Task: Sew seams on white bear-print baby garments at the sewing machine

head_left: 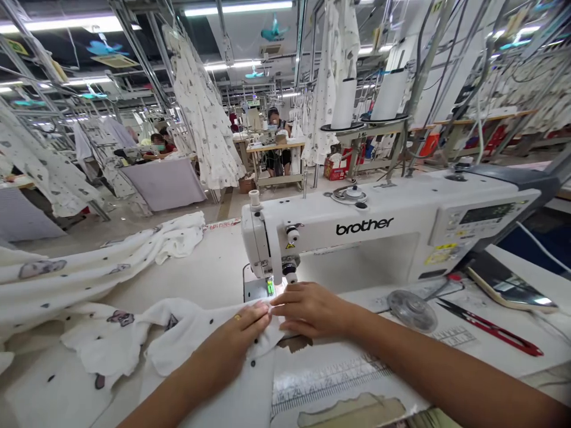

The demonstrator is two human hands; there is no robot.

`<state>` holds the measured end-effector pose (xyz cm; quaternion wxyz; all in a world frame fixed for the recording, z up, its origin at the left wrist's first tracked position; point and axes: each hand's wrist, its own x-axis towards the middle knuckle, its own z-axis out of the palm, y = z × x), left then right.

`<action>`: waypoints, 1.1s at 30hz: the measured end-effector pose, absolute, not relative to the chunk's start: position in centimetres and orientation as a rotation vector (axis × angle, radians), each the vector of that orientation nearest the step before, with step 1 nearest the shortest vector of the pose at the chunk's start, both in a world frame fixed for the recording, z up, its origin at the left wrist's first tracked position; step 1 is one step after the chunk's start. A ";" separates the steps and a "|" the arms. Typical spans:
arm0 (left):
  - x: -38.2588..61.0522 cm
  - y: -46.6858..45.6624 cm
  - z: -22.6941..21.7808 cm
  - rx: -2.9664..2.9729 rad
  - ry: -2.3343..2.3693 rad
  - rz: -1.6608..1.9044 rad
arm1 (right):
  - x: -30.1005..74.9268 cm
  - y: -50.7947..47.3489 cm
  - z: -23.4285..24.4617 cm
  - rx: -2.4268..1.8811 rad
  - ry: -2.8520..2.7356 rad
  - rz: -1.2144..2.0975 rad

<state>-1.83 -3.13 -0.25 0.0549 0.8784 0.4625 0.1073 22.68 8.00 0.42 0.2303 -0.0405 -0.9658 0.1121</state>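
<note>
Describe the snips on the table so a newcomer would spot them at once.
Start at the white brother sewing machine. On the tabletop before its right end, look right of the clear round disc, on the near side of the phone. The snips there have slim dark blades and red handles, unlike either neighbour.

Bright overall. Ceiling tubes [238,9] lit the room from above and beyond the sewing machine [321,229]; a white glow [281,288] showed under its head. Phone [511,282] right of it caught glare. Far background looked soft; frame edges were stretched, slanted.
</note>
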 end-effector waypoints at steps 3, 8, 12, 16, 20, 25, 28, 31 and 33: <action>-1.4 -2.3 -0.4 2.695 1.405 0.401 | 22.8 8.3 0.6 -0.194 -2.702 0.298; -1.3 -1.7 -0.5 2.724 1.393 0.418 | 22.8 8.2 0.7 -0.248 -2.755 0.250; -1.2 -0.9 -0.8 2.734 1.403 0.475 | 22.5 8.3 0.8 -0.315 -2.761 0.203; -1.0 -0.1 -1.0 2.791 1.464 0.426 | 22.4 8.6 1.1 -0.394 -2.769 0.183; -0.8 -0.1 -0.8 2.836 1.486 0.395 | 22.4 8.7 1.3 -0.395 -2.775 0.195; -0.8 -0.1 -0.7 2.848 1.471 0.410 | 22.7 8.7 1.3 -0.402 -2.772 0.214; -1.0 0.1 -1.0 2.838 1.460 0.424 | 22.7 8.7 1.3 -0.412 -2.780 0.212; -1.1 0.3 -1.3 2.829 1.458 0.455 | 22.7 8.8 1.2 -0.444 -2.783 0.196; -1.1 0.4 -1.4 2.825 1.469 0.469 | 22.7 8.8 1.0 -0.478 -2.783 0.182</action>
